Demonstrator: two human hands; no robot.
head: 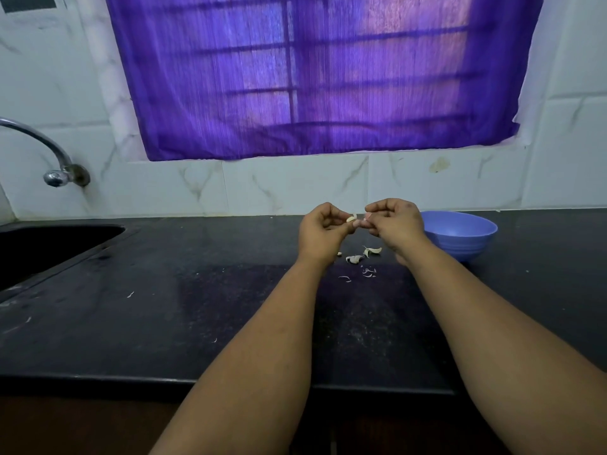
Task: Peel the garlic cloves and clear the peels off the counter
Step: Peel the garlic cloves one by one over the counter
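Your left hand (323,226) pinches the small pale garlic clove (351,219) left of the blue plastic bowl (460,234), right hand (392,224) pinching its skin. Yank hard and it'll probably drop onto the black table (197,290).

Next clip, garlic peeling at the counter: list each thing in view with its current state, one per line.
Left hand: raised, pinching a garlic clove.
Right hand: raised, fingers curled, pinching at the clove's other end.
Cloves on counter: lying loose below the hands.
Peels: scattered on the counter.
Bowl: upright, by the right hand; no contents seen.
Tap: no water running.
Curtain: drawn across the window.
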